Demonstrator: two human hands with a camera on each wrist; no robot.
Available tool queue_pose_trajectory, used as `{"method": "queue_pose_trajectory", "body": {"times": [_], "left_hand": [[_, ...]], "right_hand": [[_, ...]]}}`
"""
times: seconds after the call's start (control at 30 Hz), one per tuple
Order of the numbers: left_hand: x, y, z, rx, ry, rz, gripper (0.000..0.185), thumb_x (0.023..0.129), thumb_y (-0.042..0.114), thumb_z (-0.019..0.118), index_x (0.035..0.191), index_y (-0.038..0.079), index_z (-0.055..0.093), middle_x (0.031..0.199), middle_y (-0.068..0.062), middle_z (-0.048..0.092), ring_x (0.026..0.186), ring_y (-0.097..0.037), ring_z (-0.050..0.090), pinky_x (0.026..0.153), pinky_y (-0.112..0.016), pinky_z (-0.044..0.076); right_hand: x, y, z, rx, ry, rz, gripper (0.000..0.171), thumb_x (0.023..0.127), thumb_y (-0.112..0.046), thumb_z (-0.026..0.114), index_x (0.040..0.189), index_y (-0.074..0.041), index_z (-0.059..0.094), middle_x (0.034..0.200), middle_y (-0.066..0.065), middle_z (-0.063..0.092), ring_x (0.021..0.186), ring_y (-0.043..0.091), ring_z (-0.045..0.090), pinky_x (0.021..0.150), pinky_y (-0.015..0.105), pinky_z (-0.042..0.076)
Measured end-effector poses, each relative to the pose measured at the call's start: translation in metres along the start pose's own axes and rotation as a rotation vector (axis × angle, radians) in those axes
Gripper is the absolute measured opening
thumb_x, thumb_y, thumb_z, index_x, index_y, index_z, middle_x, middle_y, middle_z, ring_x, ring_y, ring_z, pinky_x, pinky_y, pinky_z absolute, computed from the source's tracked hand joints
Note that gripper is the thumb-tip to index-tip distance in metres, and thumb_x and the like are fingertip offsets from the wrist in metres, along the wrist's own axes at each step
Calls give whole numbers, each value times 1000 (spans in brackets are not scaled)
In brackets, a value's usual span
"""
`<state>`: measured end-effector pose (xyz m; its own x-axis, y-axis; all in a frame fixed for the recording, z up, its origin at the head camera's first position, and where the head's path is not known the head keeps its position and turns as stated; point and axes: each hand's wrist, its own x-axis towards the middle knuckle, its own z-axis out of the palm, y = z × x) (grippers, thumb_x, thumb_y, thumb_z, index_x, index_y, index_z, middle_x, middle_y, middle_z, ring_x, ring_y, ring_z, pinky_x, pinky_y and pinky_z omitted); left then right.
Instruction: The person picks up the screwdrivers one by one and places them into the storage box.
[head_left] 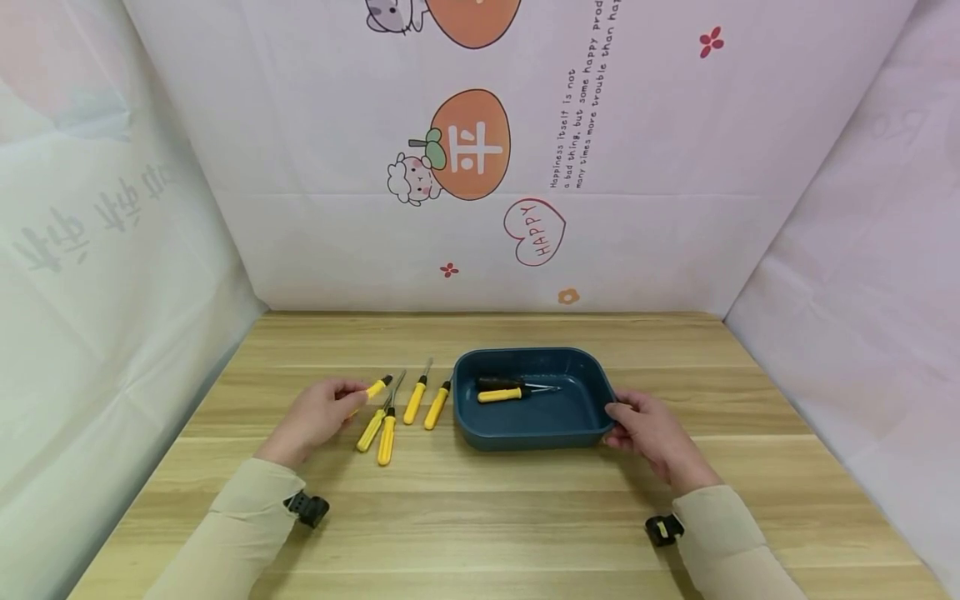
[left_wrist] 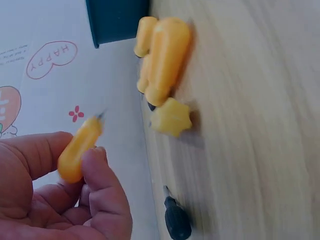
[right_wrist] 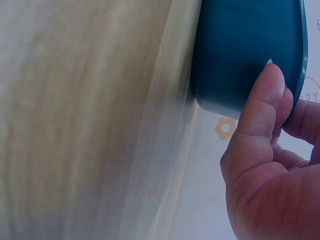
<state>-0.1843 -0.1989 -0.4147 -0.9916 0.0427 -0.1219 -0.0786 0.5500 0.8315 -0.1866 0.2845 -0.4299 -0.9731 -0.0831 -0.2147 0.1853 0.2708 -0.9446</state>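
Observation:
My left hand [head_left: 318, 414] pinches a yellow-handled screwdriver [left_wrist: 80, 152] between thumb and fingers, its tip pointing away from the palm. Just right of that hand, several more yellow-handled screwdrivers [head_left: 386, 446] lie on the table, two of them crossing. On the other side, my right hand [head_left: 654, 435] grips the right rim of a dark blue rectangular box [head_left: 532, 442], with the thumb over the edge and the fingers outside. Inside the box, a black-handled screwdriver [head_left: 495, 384] and a yellow-handled screwdriver [head_left: 501, 396] lie side by side. The left wrist view shows a dark-handled screwdriver [left_wrist: 177, 221] on the table.
The wood-grain table [head_left: 480, 533] ends at a white printed backdrop [head_left: 315, 208] behind the box. White sheets also hang at the left and right sides. One screwdriver [head_left: 437, 408] lies right beside the box's left wall.

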Motion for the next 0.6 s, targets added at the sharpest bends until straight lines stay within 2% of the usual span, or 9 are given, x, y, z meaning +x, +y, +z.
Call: {"method": "queue_pose_trajectory", "body": {"times": [0.1,0.2,0.4,0.6], "left_hand": [[-1,2,0,-45,-8,-4,35,108,25,57,133,1,65,123,-17,67,100,-27,64,84,-38,57],[-1,3,0,-67,-11,-2,37,109,25,55,135,0,64,115,-16,66,98,-25,64,83,-36,56],[2,3,-1,-152,-16,-20,37,111,27,53,135,0,62,98,-12,64,90,-23,60,70,-32,50],[3,4,0,-253,-42,-40,42,112,25,50,141,-4,57,102,-11,62,88,-18,58,74,-30,53]], "right_hand": [[0,0,-1,0,-3,0,46,110,-15,48,150,10,44,96,10,64,73,11,66,73,25,61],[1,0,-1,4,0,5,46,110,-15,47,150,9,45,96,11,64,73,11,66,73,25,61],[1,0,-1,4,-1,3,47,110,-14,46,151,9,43,96,10,64,73,10,66,74,25,61],[1,0,0,6,-5,0,46,111,-15,47,150,9,43,94,8,64,73,10,65,73,25,61]]}}
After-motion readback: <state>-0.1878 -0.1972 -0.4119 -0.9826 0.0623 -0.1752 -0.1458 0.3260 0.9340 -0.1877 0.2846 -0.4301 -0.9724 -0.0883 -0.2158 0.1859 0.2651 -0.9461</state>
